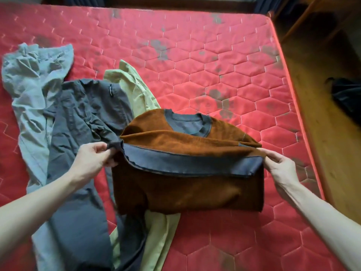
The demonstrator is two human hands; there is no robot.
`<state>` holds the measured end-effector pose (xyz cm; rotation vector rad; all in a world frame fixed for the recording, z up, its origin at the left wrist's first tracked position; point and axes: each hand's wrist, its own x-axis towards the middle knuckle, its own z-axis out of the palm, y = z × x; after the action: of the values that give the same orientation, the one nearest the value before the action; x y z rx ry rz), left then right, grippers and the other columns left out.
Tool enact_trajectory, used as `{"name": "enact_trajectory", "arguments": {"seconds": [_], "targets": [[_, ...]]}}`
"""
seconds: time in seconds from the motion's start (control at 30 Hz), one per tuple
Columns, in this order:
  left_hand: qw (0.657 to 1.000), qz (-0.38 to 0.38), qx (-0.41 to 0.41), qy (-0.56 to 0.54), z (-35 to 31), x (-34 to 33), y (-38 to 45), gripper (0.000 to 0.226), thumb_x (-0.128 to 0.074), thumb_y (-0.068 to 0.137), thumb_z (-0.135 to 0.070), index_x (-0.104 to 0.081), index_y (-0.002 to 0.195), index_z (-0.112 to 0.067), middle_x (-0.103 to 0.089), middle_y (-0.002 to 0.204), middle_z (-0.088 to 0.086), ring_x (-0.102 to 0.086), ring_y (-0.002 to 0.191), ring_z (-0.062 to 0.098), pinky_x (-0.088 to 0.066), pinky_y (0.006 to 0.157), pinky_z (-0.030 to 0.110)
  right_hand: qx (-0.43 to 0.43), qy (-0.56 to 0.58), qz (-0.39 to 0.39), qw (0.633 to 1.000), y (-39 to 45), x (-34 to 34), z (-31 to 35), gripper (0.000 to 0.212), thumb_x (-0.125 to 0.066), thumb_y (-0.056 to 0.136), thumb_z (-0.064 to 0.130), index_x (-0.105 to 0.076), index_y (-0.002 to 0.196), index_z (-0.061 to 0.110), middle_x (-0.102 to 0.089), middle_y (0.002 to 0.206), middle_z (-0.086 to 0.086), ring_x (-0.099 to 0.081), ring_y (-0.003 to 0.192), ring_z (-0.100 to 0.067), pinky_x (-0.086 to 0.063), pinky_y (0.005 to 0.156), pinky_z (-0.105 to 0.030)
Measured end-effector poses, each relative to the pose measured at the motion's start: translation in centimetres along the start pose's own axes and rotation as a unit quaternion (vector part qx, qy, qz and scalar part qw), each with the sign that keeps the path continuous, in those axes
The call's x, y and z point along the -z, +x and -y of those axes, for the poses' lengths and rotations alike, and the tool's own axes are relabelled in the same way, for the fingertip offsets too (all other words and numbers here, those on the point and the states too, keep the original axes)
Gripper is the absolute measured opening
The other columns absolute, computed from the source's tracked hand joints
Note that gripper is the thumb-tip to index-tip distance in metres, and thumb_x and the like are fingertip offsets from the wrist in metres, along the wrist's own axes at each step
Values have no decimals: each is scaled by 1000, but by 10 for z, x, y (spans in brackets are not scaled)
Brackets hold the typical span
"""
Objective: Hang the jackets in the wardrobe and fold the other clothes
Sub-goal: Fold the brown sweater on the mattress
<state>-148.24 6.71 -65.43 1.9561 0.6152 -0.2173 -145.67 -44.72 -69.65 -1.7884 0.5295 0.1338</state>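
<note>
A rust-brown sweater [187, 190] with a dark grey collar and grey hem band lies on the red mattress [195, 55], its lower part doubled up over the chest. My left hand [93, 159] pinches the left corner of the grey hem band. My right hand [277, 163] pinches the right corner of the same fold. To the left lie dark grey trousers [78, 133], a pale grey-green garment [31, 85] and a light yellow-green garment [136, 85], all crumpled and overlapping. The yellow-green one runs under the sweater.
The mattress edge runs along the right, with wooden floor beyond it. A dark bag [345, 96] sits on the floor at the right. Wooden furniture legs [298, 22] stand at the top right. Bare quilted mattress extends behind and to the right of the sweater.
</note>
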Motion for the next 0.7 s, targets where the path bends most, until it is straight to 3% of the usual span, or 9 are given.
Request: {"name": "enact_trajectory", "arguments": {"seconds": [0.07, 0.13, 0.2, 0.23, 0.33, 0.43, 0.5, 0.6, 0.7], "targets": [[1000, -27, -13, 8, -7, 2, 8, 50, -73, 96, -28, -57, 66, 9, -61, 57, 20, -66, 50, 14, -45, 49, 11, 4, 1, -8, 1000, 13, -7, 12, 20, -69, 97, 7, -81, 89, 21, -77, 80, 15, -67, 77, 3, -54, 75, -10], [998, -59, -15, 21, -14, 3, 17, 58, -75, 94, -35, -50, 55, -1, -52, 45, 11, -62, 47, 17, -39, 44, 13, 21, -20, -32, 999, 22, -12, 25, 14, -64, 101, 12, -73, 92, 16, -71, 66, 22, -60, 62, 10, -48, 62, -5], [996, -86, -31, 21, -23, 0, 26, 59, -77, 93, -36, -44, 54, -6, -44, 43, 5, -55, 45, 16, -35, 42, 17, 52, -68, -54, 995, 36, -17, 34, 22, -60, 104, 20, -65, 83, 15, -62, 57, 20, -53, 55, 6, -44, 58, -12], [994, -97, -47, 20, -26, -3, 31, 60, -76, 93, -37, -41, 54, -8, -39, 46, 4, -49, 45, 13, -33, 42, 21, 72, -95, -65, 991, 44, -19, 38, 31, -59, 105, 25, -58, 76, 15, -55, 55, 14, -47, 55, 0, -42, 58, -23], [987, -115, -96, 65, -29, -18, 52, 62, -70, 97, -39, -33, 57, -12, -32, 57, 5, -33, 54, 15, -26, 53, 35, 91, -177, -87, 976, 68, -22, 32, 45, -54, 104, 37, -45, 72, 7, -44, 66, -1, -39, 65, -20, -32, 64, -44], [983, -110, -89, 118, -25, -39, 76, 53, -62, 103, -30, -38, 62, -6, -41, 68, 8, -44, 70, 27, -28, 66, 36, 51, -206, -71, 975, 89, -34, 21, 41, -51, 105, 35, -48, 79, 4, -49, 71, -8, -46, 71, -26, -35, 68, -44], [985, -110, -60, 116, -19, -53, 90, 46, -56, 106, -27, -41, 69, -3, -42, 69, 7, -42, 69, 27, -31, 63, 34, 24, -245, -48, 968, 102, -42, 7, 37, -52, 105, 32, -51, 83, 2, -53, 76, -11, -51, 79, -33, -33, 72, -42], [983, -117, -38, 134, -8, -65, 103, 43, -50, 108, -29, -40, 71, -8, -44, 66, 4, -42, 74, 30, -30, 68, 40, -10, -296, -28, 955, 116, -53, -11, 30, -49, 106, 29, -58, 93, 4, -65, 96, -21, -59, 97, -43, -35, 79, -40], [979, -130, -44, 153, -2, -70, 106, 44, -48, 108, -31, -35, 68, -16, -43, 65, -1, -42, 75, 29, -32, 71, 40, -19, -342, -40, 939, 117, -58, -17, 27, -43, 107, 35, -52, 92, 14, -66, 106, -27, -59, 103, -49, -41, 82, -47]]}}
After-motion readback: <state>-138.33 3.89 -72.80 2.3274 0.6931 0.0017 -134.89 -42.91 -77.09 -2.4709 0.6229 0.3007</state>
